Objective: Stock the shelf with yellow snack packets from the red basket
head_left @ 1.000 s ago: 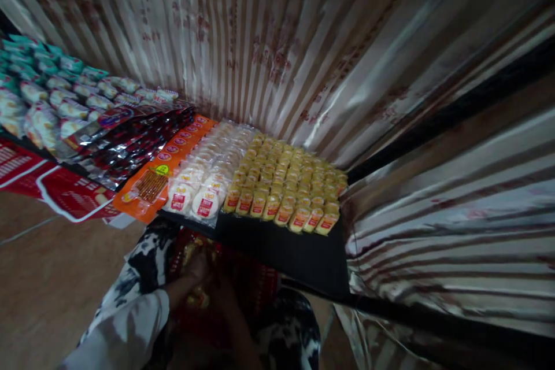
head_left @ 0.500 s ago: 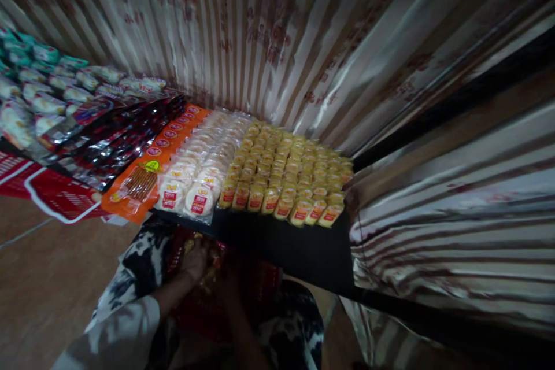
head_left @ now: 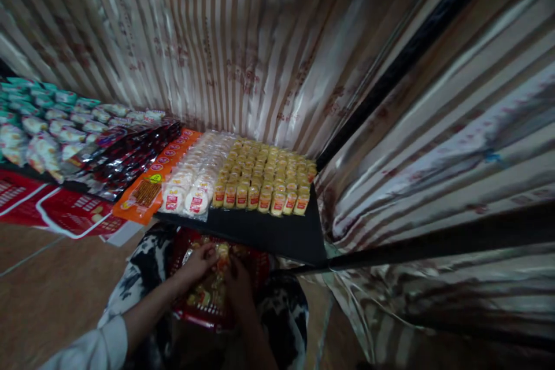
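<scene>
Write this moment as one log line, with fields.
left hand: in red basket, on packets | right hand: same basket | shelf: yellow packets in rows

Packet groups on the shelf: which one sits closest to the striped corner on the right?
The yellow packets. Their block fills the shelf's right end against the striped curtain; the white round packets and the orange packs lie further left.

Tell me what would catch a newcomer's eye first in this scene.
Probably the neat block of yellow snack packets on the black shelf at centre, with round white packets just left of them. Striped shiny curtains fill the background. Below the shelf, the left hand and right hand reach into a red basket of packets.
</scene>
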Demonstrator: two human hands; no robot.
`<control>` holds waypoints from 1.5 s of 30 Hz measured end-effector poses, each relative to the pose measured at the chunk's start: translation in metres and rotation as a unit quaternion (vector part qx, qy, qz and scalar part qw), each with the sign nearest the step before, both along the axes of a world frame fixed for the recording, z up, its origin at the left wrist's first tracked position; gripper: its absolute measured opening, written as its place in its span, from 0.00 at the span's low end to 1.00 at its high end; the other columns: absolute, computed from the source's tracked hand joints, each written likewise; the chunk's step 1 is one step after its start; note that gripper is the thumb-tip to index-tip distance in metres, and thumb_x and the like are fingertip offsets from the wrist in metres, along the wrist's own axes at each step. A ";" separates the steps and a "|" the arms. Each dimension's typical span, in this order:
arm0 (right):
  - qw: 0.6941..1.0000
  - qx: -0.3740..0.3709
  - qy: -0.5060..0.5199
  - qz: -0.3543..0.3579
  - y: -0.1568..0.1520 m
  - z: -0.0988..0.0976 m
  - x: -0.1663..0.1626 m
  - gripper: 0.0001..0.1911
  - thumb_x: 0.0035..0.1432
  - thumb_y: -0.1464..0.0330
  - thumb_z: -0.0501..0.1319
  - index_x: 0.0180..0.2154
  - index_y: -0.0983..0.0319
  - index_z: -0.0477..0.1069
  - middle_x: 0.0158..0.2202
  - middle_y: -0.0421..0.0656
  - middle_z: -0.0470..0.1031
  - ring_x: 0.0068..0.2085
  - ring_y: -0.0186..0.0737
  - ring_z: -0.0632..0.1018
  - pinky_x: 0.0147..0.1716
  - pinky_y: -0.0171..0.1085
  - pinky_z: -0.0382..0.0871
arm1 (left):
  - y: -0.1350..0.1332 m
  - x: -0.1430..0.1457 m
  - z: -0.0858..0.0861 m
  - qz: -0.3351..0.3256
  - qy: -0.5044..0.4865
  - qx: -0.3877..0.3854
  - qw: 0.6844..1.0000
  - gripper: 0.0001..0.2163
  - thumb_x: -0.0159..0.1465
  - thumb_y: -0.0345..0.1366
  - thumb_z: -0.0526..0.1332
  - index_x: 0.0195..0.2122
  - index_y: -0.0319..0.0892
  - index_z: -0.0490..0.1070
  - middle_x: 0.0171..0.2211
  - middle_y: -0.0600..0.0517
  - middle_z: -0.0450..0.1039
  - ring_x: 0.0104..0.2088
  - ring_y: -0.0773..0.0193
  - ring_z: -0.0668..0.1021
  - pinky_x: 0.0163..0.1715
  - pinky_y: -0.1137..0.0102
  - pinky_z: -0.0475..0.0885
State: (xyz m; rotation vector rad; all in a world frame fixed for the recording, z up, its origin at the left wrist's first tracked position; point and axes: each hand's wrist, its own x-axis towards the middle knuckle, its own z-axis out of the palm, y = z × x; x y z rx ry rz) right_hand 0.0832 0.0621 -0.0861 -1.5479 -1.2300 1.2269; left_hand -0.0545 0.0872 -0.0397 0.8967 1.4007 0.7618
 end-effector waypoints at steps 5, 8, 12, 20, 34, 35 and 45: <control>0.997 0.077 0.017 -0.005 -0.004 0.030 0.022 0.17 0.49 0.65 0.58 0.41 0.61 0.74 0.40 0.46 0.78 0.42 0.46 0.78 0.43 0.44 0.71 | -0.002 0.014 0.037 -0.057 -0.059 0.031 0.996 0.25 0.42 0.50 0.66 0.36 0.40 0.66 0.28 0.54 0.70 0.28 0.67 0.72 0.29 0.72 0.66; 0.992 0.111 0.054 0.017 -0.001 0.046 0.027 0.17 0.52 0.65 0.56 0.44 0.59 0.73 0.40 0.44 0.78 0.40 0.43 0.78 0.41 0.41 0.72 | 0.004 0.027 0.054 -0.087 -0.045 0.057 0.994 0.25 0.42 0.51 0.66 0.36 0.40 0.66 0.27 0.55 0.69 0.27 0.67 0.71 0.28 0.72 0.66; 0.990 0.130 0.056 -0.002 0.008 0.056 0.036 0.20 0.56 0.62 0.52 0.48 0.61 0.69 0.42 0.46 0.77 0.41 0.41 0.78 0.41 0.38 0.73 | 0.019 0.044 0.071 -0.105 -0.017 0.127 0.986 0.20 0.46 0.49 0.64 0.32 0.39 0.66 0.25 0.56 0.67 0.25 0.68 0.69 0.27 0.73 0.64; 0.924 0.259 -0.196 -0.201 0.053 0.083 0.104 0.22 0.60 0.60 0.49 0.50 0.65 0.67 0.52 0.53 0.68 0.55 0.45 0.67 0.53 0.47 0.62 | 0.072 0.086 0.110 -0.138 0.075 0.215 0.964 0.13 0.52 0.44 0.59 0.33 0.39 0.67 0.21 0.58 0.65 0.22 0.68 0.68 0.23 0.74 0.62; 0.904 0.247 -0.267 -0.226 0.126 0.058 0.142 0.26 0.62 0.60 0.45 0.57 0.67 0.60 0.57 0.51 0.63 0.58 0.46 0.62 0.56 0.48 0.56 | 0.206 0.230 0.167 -0.146 0.218 0.400 0.878 0.15 0.57 0.29 0.59 0.47 0.42 0.67 0.37 0.53 0.73 0.36 0.67 0.74 0.39 0.72 0.69; 0.903 0.247 -0.268 -0.227 0.126 0.058 0.142 0.26 0.62 0.60 0.45 0.57 0.67 0.60 0.57 0.51 0.63 0.58 0.46 0.62 0.56 0.48 0.56 | 0.213 0.238 0.166 -0.163 0.238 0.406 0.867 0.15 0.57 0.30 0.59 0.47 0.42 0.67 0.38 0.53 0.74 0.37 0.66 0.75 0.40 0.72 0.68; 0.916 0.223 -0.233 -0.237 0.124 0.060 0.145 0.24 0.63 0.61 0.44 0.55 0.66 0.62 0.56 0.50 0.65 0.57 0.43 0.64 0.56 0.45 0.56 | 0.248 0.261 0.129 -0.235 0.443 0.445 0.742 0.10 0.58 0.34 0.59 0.41 0.40 0.71 0.44 0.46 0.70 0.51 0.55 0.66 0.52 0.64 0.59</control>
